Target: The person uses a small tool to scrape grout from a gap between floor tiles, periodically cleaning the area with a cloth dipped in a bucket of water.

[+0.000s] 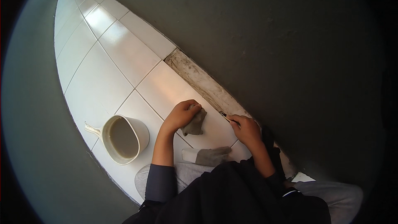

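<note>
1. So the bit that matters here is the bare, dirt-streaked pale strip point(203, 81) squeezed between the glossy white floor tiles point(159, 85) and the dark grey wall point(298, 58). It's long and narrow, running from upper left to lower right along the wall's base.

2. The right hand point(247, 130) is the nearer one, no contest. It's down by the strip's lower stretch, so most of the visible strip lies ahead of it and to its left.

3. That hand's fingers are closed in a narrow grip around a slim, stick-like tool with a dark tip and a paler middle point(227, 118). Too small for me to say exactly what kind.

4. The tool's long axis slants up and left out of the fingers, roughly in line with the strip, and its tip sits right at the tile-side edge. Can't tell if it's actually touching.

5. The left hand point(182, 114) is bunched around a crumpled grey cloth rag point(195, 123), over the tiles, with the strip off to its right.

6. Well left of the strip: a cream-white plastic dipper point(143, 132) holding murky greyish liquid point(123, 138), handle pointing left.
</note>
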`<state>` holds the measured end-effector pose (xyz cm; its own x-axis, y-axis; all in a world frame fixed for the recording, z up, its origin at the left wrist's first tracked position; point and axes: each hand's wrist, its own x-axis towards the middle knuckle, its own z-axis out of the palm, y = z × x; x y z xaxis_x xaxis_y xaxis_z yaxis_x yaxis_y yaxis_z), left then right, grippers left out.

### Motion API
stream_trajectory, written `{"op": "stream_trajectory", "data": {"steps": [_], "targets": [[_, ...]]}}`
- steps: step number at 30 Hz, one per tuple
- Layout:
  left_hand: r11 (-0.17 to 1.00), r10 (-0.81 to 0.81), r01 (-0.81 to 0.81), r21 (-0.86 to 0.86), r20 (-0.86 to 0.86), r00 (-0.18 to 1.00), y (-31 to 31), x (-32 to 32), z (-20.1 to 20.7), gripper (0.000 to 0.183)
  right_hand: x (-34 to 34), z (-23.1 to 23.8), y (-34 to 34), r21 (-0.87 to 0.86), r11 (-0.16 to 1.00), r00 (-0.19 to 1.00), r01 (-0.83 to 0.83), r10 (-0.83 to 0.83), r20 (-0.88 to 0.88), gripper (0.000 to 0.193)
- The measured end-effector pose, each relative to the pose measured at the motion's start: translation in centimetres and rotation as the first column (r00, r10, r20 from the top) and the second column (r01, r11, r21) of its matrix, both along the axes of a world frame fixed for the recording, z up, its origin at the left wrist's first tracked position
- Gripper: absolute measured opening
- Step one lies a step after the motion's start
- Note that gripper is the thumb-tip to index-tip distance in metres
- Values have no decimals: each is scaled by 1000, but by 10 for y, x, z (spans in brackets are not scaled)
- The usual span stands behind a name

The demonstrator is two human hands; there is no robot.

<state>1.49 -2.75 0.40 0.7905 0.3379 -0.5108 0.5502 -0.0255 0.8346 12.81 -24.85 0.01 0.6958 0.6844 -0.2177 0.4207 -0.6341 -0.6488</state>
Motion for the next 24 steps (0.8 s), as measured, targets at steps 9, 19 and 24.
{"op": "stream_trajectory", "data": {"steps": [9, 19, 24], "targets": [[999, -20, 20, -35, -12, 1000, -2, 0, 1, 26, 11, -8, 58, -31, 997, 988, -75, 79, 132, 20], [999, -2, -1, -39, -57, 998, -6, -2, 1, 27, 4, -8, 56, -65, 996, 998, -58, 61, 33, 23], [999, -16, 14, -35, -60, 998, -8, 7, 3, 24, 23, -10, 121, -98, 991, 991, -94, 102, 87, 21]]}}
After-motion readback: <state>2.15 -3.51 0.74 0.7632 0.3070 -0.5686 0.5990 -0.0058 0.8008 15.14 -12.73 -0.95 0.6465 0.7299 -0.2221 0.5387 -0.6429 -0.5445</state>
